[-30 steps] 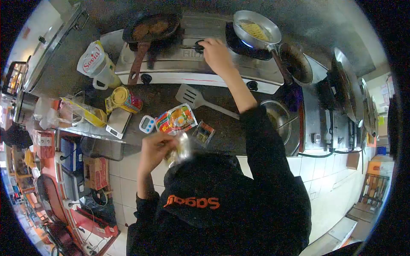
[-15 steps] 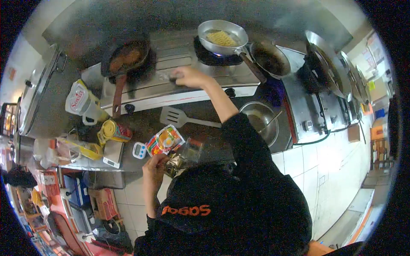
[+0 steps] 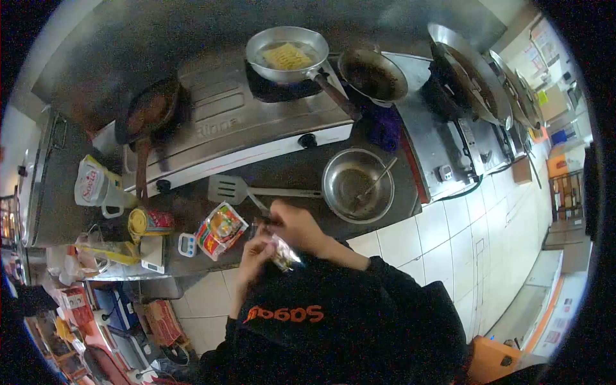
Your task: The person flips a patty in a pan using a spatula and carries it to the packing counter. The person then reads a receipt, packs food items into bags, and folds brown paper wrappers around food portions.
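Just in front of the black cap, my left hand point(image 3: 253, 258) is closed on a shiny foil sachet point(image 3: 287, 254). My right hand point(image 3: 296, 226), slightly blurred, meets it from above with curled fingers. A narrow grey, blade-like piece point(image 3: 258, 204) juts from the right fingertips toward the turner; what it belongs to is hidden. Left of the hands lies a colourful printed food packet point(image 3: 221, 230), beside a small white timer point(image 3: 187, 244). A white slotted turner point(image 3: 228, 190) lies flat behind them. Right of the turner stands a steel bowl point(image 3: 357, 186) with a utensil leaning in it.
On the stove point(image 3: 212, 135), a silver pan point(image 3: 287, 56) holds a noodle block in liquid; its handle points toward the front right. A dark pan point(image 3: 151, 112) sits on the left burner. A wok point(image 3: 372, 75) stands right. A jug point(image 3: 99, 186), can point(image 3: 151, 222) and scale point(image 3: 154, 253) stand left.
My right hand has come down from above the stove to my left hand at the foil sachet. The grey blade-like piece now shows. The view has shifted, moving the stove leftward.
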